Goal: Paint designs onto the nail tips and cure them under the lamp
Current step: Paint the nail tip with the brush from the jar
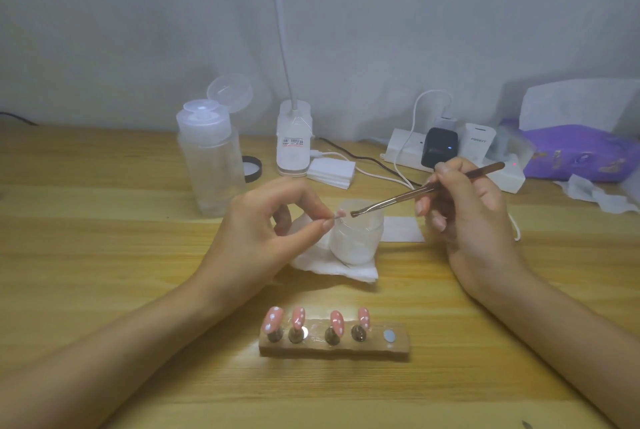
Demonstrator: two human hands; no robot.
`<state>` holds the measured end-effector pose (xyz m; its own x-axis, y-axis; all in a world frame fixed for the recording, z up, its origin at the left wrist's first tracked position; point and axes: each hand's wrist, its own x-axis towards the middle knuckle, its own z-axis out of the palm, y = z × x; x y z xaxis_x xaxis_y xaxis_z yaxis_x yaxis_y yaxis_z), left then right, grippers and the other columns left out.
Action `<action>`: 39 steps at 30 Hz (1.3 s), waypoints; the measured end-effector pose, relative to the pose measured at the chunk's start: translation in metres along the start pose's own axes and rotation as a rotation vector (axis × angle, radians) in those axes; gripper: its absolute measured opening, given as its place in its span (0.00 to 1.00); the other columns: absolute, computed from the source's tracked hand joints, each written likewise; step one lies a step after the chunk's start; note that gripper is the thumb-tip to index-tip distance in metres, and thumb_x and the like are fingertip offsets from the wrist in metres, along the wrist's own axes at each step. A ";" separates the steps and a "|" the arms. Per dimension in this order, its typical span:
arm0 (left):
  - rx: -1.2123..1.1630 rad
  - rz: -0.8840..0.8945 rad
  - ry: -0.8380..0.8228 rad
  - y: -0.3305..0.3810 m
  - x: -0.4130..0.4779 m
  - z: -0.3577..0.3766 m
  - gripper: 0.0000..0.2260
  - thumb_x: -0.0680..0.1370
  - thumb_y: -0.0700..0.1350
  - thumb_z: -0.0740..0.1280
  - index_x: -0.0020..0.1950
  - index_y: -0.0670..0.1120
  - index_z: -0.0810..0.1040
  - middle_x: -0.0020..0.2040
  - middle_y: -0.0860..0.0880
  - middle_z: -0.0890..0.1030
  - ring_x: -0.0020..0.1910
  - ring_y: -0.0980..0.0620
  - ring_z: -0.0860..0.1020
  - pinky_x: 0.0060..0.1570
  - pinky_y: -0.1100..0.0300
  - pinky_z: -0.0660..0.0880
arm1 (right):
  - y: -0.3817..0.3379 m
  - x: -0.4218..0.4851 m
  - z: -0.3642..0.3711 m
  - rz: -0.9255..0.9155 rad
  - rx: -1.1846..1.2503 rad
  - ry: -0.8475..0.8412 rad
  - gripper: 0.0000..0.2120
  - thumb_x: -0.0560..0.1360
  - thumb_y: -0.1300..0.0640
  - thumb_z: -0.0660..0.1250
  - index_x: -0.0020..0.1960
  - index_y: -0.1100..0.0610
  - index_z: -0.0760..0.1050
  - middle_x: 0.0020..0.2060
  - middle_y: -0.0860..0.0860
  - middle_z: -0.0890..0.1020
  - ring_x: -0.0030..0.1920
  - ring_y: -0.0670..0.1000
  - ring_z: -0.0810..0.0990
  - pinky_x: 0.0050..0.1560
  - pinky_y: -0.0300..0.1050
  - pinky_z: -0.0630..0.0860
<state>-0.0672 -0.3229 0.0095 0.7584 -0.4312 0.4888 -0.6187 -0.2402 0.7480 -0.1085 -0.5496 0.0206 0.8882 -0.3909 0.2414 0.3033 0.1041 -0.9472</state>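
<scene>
My left hand (273,224) pinches a small pink nail tip (340,214) between thumb and forefinger above a small white cup (356,238). My right hand (467,207) grips a rose-gold brush (415,191), whose bristle end touches or nearly touches that tip. Near the table's front a wooden holder (334,347) carries several pink nail tips (301,318) with white dots on stands; its rightmost magnet spot (389,336) is bare. The lamp's white base (293,138) stands at the back with its neck rising out of view.
A clear pump bottle (209,158) with its lid flipped open stands back left, a black cap (252,168) beside it. The cup sits on a crumpled tissue (332,266). White pads (332,170), a power strip (450,155) with chargers and a purple tissue pack (575,155) line the back.
</scene>
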 end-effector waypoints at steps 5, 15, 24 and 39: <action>0.011 0.014 0.003 -0.001 0.000 0.000 0.05 0.74 0.44 0.75 0.41 0.50 0.81 0.41 0.55 0.80 0.29 0.57 0.66 0.34 0.70 0.66 | -0.007 0.005 -0.008 -0.111 -0.016 0.026 0.16 0.79 0.56 0.59 0.32 0.48 0.70 0.23 0.48 0.73 0.23 0.46 0.67 0.21 0.34 0.61; 0.014 0.031 0.001 0.001 -0.001 0.000 0.05 0.74 0.42 0.75 0.41 0.49 0.82 0.40 0.58 0.80 0.29 0.58 0.65 0.34 0.72 0.65 | -0.022 0.010 -0.016 -0.338 0.049 -0.176 0.09 0.76 0.59 0.56 0.39 0.50 0.71 0.31 0.50 0.78 0.28 0.50 0.74 0.27 0.37 0.68; 0.038 0.031 0.015 0.002 0.000 0.000 0.07 0.74 0.40 0.75 0.40 0.49 0.81 0.36 0.61 0.76 0.29 0.57 0.64 0.33 0.73 0.63 | -0.012 0.009 -0.022 -0.413 -0.095 -0.327 0.09 0.72 0.57 0.56 0.39 0.49 0.74 0.30 0.51 0.78 0.27 0.53 0.74 0.28 0.38 0.69; 0.081 0.075 0.025 0.001 0.000 0.002 0.02 0.74 0.48 0.71 0.41 0.53 0.80 0.43 0.58 0.78 0.30 0.55 0.66 0.33 0.70 0.64 | -0.010 0.007 -0.006 0.036 0.292 0.159 0.16 0.83 0.57 0.57 0.36 0.54 0.69 0.22 0.51 0.70 0.21 0.46 0.64 0.21 0.35 0.60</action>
<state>-0.0686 -0.3243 0.0094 0.7136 -0.4291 0.5538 -0.6878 -0.2784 0.6704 -0.1068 -0.5586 0.0303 0.8422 -0.5175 0.1514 0.3792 0.3690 -0.8486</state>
